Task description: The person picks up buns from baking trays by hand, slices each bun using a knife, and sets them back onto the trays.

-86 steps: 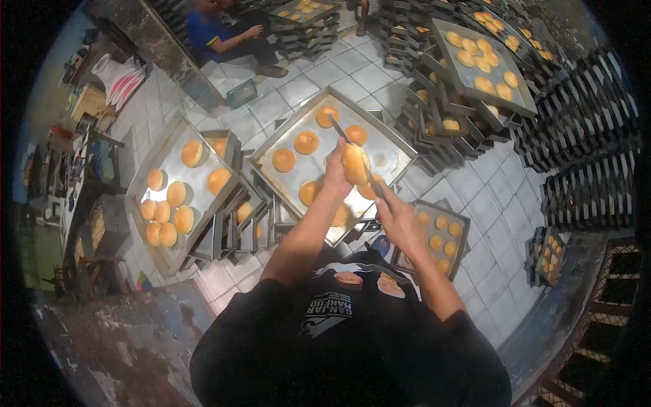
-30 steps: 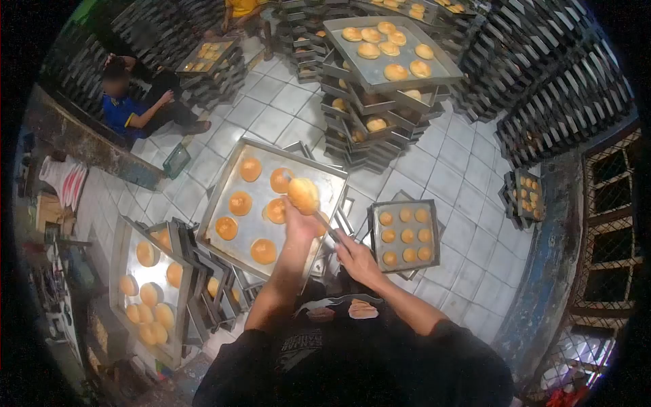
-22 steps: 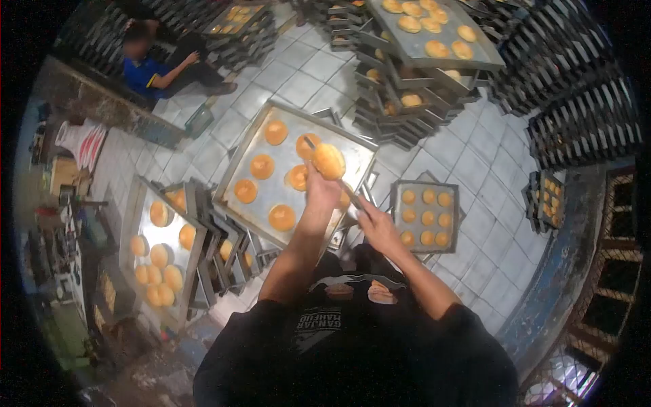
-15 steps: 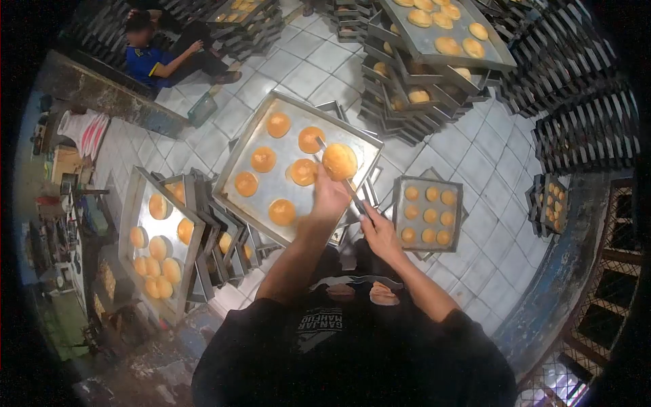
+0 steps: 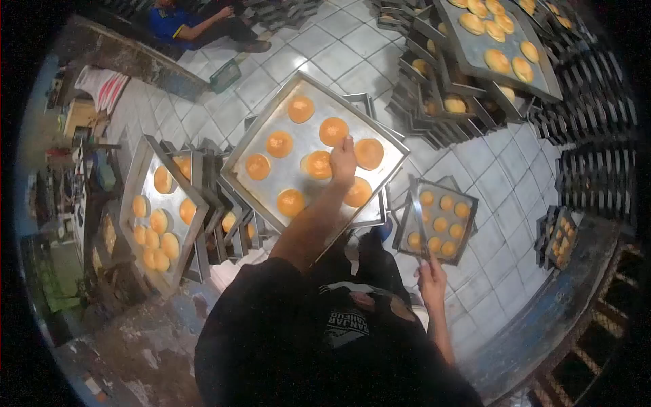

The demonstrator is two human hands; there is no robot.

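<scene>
On the large metal tray (image 5: 268,122) in front of me lie several round golden buns, one of them a bun (image 5: 300,108) near the far corner. My left hand (image 5: 344,166) is over the tray, fingers curled at the right edge of a middle bun (image 5: 314,165); their undersides are hidden. Just right of that hand lies another bun (image 5: 370,154). My right hand (image 5: 431,277) is closed around the handle of a long knife (image 5: 418,217). Its blade points away from me, above a smaller tray (image 5: 469,234) of buns on the floor.
Stacked trays with buns stand at left (image 5: 129,224) and at far right (image 5: 468,61). A further bun tray (image 5: 557,237) sits by the right wall. Dark racks (image 5: 590,115) line the right side. A seated person (image 5: 193,27) in blue is at the far left, near a green basket (image 5: 225,76).
The bun held up in my left hand now rests on the tray, and that hand is beside it. The knife has moved right, away from the large tray. My view has shifted.
</scene>
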